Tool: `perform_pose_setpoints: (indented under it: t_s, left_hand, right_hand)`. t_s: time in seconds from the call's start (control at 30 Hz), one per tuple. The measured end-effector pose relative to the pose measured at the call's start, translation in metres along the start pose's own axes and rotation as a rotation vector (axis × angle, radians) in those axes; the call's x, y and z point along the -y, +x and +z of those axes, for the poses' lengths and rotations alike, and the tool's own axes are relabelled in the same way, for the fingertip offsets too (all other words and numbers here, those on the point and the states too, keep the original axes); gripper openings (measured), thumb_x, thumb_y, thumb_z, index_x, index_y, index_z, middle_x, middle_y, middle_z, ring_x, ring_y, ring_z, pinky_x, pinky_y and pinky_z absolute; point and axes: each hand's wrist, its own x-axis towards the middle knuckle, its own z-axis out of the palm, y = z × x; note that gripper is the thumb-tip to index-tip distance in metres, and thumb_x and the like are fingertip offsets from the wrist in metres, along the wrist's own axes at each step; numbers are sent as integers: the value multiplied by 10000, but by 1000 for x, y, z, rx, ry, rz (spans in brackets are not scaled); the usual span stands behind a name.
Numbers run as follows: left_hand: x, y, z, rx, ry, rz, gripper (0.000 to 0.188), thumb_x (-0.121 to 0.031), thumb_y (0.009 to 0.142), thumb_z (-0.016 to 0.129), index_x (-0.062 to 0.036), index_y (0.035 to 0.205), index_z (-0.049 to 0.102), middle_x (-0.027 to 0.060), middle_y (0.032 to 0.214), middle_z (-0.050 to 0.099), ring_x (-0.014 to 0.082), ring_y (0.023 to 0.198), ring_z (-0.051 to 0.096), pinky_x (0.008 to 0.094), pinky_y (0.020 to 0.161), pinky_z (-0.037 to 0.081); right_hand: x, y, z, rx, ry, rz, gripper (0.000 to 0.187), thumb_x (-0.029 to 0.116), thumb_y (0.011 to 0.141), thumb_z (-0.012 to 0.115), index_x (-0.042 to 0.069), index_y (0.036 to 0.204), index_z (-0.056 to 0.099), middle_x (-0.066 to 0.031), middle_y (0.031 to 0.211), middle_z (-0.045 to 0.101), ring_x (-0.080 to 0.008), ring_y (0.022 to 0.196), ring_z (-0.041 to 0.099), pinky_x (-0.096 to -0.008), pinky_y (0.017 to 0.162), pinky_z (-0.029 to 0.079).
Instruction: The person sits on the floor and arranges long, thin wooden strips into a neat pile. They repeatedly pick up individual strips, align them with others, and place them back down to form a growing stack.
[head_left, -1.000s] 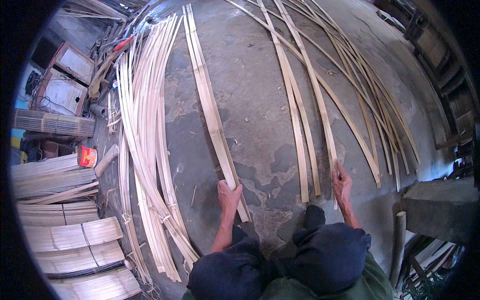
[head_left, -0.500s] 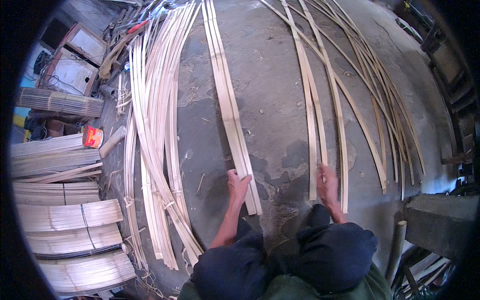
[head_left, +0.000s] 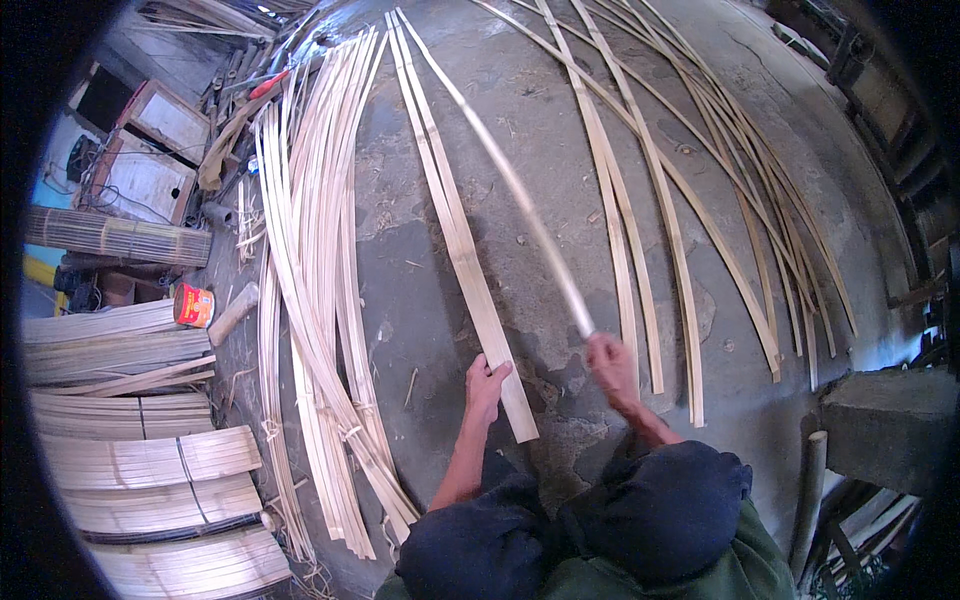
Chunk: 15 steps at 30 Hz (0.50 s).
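Observation:
My left hand (head_left: pixel 484 390) is closed around the near end of long pale bamboo strips (head_left: pixel 460 250) that lie together, its thumb on top. The strips run away from me across the floor, their near tip sticking out past the hand. My right hand (head_left: pixel 615 368), slightly blurred, grips the near end of a single narrow bamboo strip (head_left: pixel 530 220). That strip slants up and left, its far end close to the far ends of the left hand's strips. More loose bamboo strips (head_left: pixel 685 300) lie on the floor just right of my right hand.
Left of me lies a large pile of bamboo strips (head_left: pixel 315 250), tied near its lower end. Beyond it are stacked bundles of slats (head_left: pixel 150 460), a red tin (head_left: pixel 193 305) and a rolled slat mat (head_left: pixel 120 235). A concrete block (head_left: pixel 880 425) and a pole (head_left: pixel 808 500) stand at right.
My right hand has moved left from the loose strips and now holds a single strip, angled apart from the left hand's strips. My left hand keeps its hold.

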Motion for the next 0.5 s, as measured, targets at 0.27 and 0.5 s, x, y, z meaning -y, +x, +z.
perform_pose_setpoints:
  t_s: [0.27,0.5]
  left_hand:
    - [14,8,1,-18,56,-2,252,-105,853,681,0,1061,586,66,889,658,126,767,609,310,658,494]
    - [16,3,1,-59,135,45,248,-132,864,669,17,1046,593,75,898,657,130,788,609,313,688,493]
  right_hand:
    - [64,53,-184,-414,-704,-354,367,298,914,654,52,1187,657,-177,875,705,-196,740,673,-331,681,511]
    - [89,97,-311,-516,-1046,-310,381,407,948,566,161,1229,640,-204,1009,682,-388,933,671,-426,789,533]
